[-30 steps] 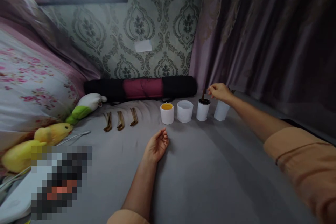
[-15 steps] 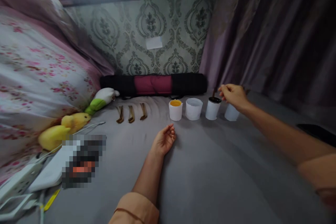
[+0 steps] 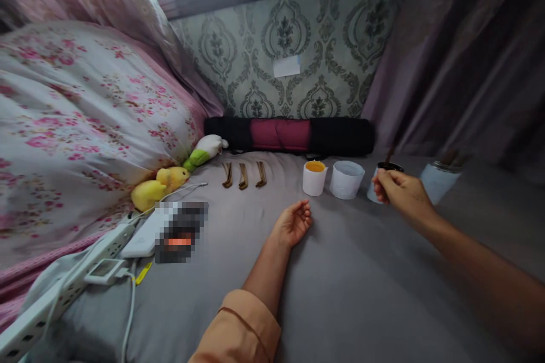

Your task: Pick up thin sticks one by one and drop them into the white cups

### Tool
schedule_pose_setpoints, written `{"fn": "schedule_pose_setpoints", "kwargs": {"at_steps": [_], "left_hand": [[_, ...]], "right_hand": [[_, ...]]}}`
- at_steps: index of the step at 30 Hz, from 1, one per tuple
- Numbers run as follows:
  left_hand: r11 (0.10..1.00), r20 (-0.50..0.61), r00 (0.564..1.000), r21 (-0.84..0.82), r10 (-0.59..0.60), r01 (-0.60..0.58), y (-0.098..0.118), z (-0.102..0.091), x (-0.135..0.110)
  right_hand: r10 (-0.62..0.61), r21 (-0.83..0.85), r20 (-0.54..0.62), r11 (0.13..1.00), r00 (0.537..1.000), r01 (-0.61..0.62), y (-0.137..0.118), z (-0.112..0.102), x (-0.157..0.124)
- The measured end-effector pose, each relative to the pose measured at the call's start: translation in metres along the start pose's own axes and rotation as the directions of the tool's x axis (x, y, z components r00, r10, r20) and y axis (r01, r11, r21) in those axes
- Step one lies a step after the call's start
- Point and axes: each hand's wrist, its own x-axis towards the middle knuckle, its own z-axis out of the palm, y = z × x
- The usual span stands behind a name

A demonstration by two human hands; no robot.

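Observation:
My left hand (image 3: pixel 293 222) rests palm up on the grey sheet, its fingers loosely curled with nothing in them. In front of the third cup from the left, my right hand (image 3: pixel 402 191) has its thumb and fingers pinched together. Whether anything is between them is hidden. That cup (image 3: pixel 371 188) is white with a dark inside, and a brown stick (image 3: pixel 389 154) stands up from it. To its left are a white cup (image 3: pixel 347 182) and a cup with a yellow inside (image 3: pixel 314 180). Brown tips show above a pale container (image 3: pixel 439 182) at the right.
Three small bundles of brown strips, the middle one (image 3: pixel 243 177), lie left of the cups. A black and maroon roll (image 3: pixel 281 134) lies along the wall. Plush toys (image 3: pixel 149 195), a white power strip (image 3: pixel 59 295), cables and a blurred-out item (image 3: pixel 181 232) are at the left.
My right hand has come down from beside the third cup's rim to in front of the cup. My view has turned left. My left hand still rests on the sheet.

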Motion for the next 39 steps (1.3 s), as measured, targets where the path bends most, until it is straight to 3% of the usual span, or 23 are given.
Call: {"fn": "schedule_pose_setpoints", "kwargs": {"at_steps": [8, 15, 26, 39], "left_hand": [[1.0, 0.002, 1.0, 0.002, 0.0, 0.0, 0.0, 0.0, 0.001], [1.0, 0.01, 1.0, 0.001, 0.006, -0.006, 0.0, -0.002, 0.003], [1.0, 0.014, 1.0, -0.005, 0.001, -0.001, 0.0, -0.003, 0.003], [0.999, 0.011, 1.0, 0.05, 0.006, -0.006, 0.0, -0.003, 0.006]], "right_hand": [[0.097, 0.058, 0.138, 0.993, 0.986, -0.106, 0.033, 0.042, -0.016], [0.102, 0.098, 0.19, 0.988, 0.976, -0.122, 0.041, 0.061, -0.022], [0.119, 0.09, 0.176, 0.987, 0.977, -0.136, 0.059, 0.075, -0.032], [0.014, 0.077, 0.152, 0.997, 0.988, -0.026, 0.064, 0.076, -0.037]]}}
